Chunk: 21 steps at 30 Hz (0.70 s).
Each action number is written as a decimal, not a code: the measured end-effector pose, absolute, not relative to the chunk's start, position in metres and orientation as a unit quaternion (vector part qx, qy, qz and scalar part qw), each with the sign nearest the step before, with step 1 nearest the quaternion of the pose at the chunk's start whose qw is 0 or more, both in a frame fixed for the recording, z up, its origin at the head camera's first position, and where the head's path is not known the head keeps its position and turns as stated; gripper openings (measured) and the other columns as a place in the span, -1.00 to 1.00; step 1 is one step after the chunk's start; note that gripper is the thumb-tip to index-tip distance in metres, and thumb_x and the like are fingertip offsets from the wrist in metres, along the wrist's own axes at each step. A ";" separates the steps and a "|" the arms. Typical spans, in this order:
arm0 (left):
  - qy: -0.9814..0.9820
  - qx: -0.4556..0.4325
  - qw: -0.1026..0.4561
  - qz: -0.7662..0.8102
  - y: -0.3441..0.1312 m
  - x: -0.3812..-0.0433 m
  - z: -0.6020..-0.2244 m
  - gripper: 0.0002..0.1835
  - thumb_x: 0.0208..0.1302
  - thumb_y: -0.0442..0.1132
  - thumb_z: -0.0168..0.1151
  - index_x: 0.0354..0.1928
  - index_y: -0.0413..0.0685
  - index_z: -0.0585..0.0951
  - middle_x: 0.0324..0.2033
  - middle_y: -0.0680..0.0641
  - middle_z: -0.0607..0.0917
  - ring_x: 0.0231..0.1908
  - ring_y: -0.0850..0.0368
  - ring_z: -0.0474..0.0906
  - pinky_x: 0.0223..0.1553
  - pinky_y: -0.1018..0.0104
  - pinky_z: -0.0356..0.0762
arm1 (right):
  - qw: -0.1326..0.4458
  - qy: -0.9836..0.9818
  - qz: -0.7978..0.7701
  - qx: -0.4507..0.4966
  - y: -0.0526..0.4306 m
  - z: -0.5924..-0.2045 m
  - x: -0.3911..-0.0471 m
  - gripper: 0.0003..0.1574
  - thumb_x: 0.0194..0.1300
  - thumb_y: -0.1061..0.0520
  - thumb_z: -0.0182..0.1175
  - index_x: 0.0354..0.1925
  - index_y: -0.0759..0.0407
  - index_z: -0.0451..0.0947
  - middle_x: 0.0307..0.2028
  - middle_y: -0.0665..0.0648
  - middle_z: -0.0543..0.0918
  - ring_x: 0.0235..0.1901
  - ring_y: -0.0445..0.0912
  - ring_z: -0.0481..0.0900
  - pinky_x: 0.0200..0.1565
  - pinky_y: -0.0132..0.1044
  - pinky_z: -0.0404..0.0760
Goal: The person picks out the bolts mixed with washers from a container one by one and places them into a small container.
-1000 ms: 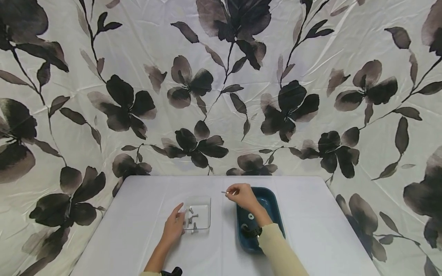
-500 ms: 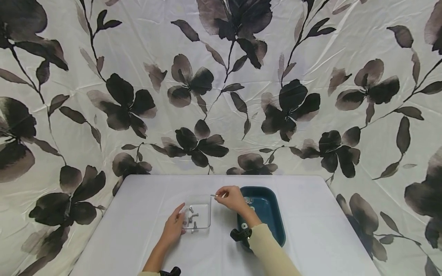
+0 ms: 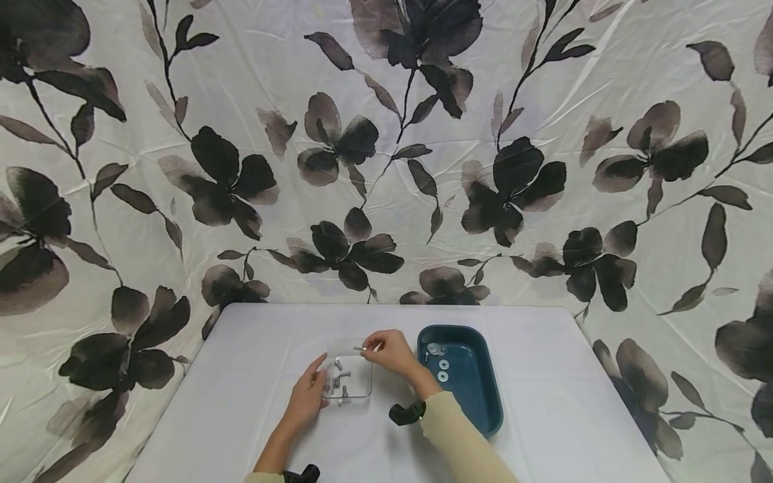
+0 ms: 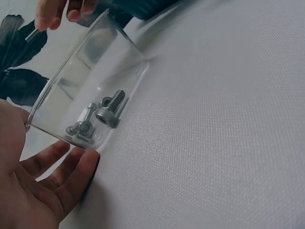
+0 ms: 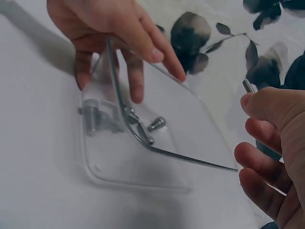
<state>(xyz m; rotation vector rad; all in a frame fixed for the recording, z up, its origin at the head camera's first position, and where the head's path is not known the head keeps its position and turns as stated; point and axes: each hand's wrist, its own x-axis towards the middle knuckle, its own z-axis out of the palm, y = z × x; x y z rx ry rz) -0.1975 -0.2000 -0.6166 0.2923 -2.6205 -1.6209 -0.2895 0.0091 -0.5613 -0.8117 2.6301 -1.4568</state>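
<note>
A clear plastic box [image 3: 371,377] stands on the white table, with several metal socket-head bolts [image 4: 110,109] lying in it. My left hand [image 3: 306,397] rests against the box's left side, fingers fairly straight along the wall. Between thumb and fingertips, my right hand [image 3: 389,353] pinches a small metal bolt [image 5: 248,86], its shank sticking out past the fingers. This hand is over the box's far right corner, above the rim. The bolt's other end is hidden by the fingers.
To the right stands a dark blue tray [image 3: 494,386]. In it are pale washers [image 3: 443,364], round clear pieces [image 3: 434,349] and a small bolt [image 3: 426,357] near its left wall. A floral cloth [image 3: 338,134] hangs behind the table [image 3: 561,402].
My right hand has moved left from above the blue tray to the clear box, carrying the bolt. The tray's contents have come into view. My left hand has stayed at the box.
</note>
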 end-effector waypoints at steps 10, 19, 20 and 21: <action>-0.837 0.084 0.016 -0.541 -0.204 -0.198 -0.619 -0.51 0.54 -0.08 -0.09 0.45 0.18 0.27 -0.05 -0.20 0.56 -0.20 0.01 0.53 -0.41 0.31 0.65 | 0.037 0.839 -0.479 -0.253 -0.002 -0.575 -0.285 -0.94 0.13 0.16 0.42 -0.38 0.07 0.70 -0.50 -0.14 0.62 -0.50 -0.24 0.46 -0.51 -0.41 0.48; -0.828 0.088 0.016 -0.553 -0.207 -0.200 -0.619 -0.50 0.53 -0.06 -0.05 0.45 0.17 0.27 -0.05 -0.20 0.56 -0.18 0.00 0.54 -0.38 0.30 0.66 | 0.043 0.837 -0.481 -0.257 -0.008 -0.574 -0.283 -0.95 0.14 0.16 0.42 -0.37 0.09 0.72 -0.45 -0.13 0.64 -0.52 -0.25 0.47 -0.50 -0.42 0.48; -0.827 0.089 0.016 -0.554 -0.206 -0.200 -0.619 -0.50 0.52 -0.06 -0.05 0.45 0.18 0.27 -0.05 -0.20 0.56 -0.18 0.00 0.53 -0.38 0.29 0.66 | 0.045 0.837 -0.480 -0.258 -0.007 -0.574 -0.283 -0.94 0.14 0.16 0.42 -0.37 0.09 0.72 -0.45 -0.13 0.65 -0.52 -0.25 0.47 -0.51 -0.42 0.48; -0.826 0.090 0.017 -0.556 -0.205 -0.200 -0.620 -0.50 0.52 -0.05 -0.05 0.45 0.19 0.27 -0.05 -0.20 0.56 -0.18 0.00 0.53 -0.38 0.29 0.66 | 0.044 0.838 -0.477 -0.260 -0.006 -0.574 -0.284 -0.94 0.14 0.15 0.42 -0.36 0.09 0.72 -0.43 -0.12 0.65 -0.51 -0.25 0.48 -0.49 -0.43 0.49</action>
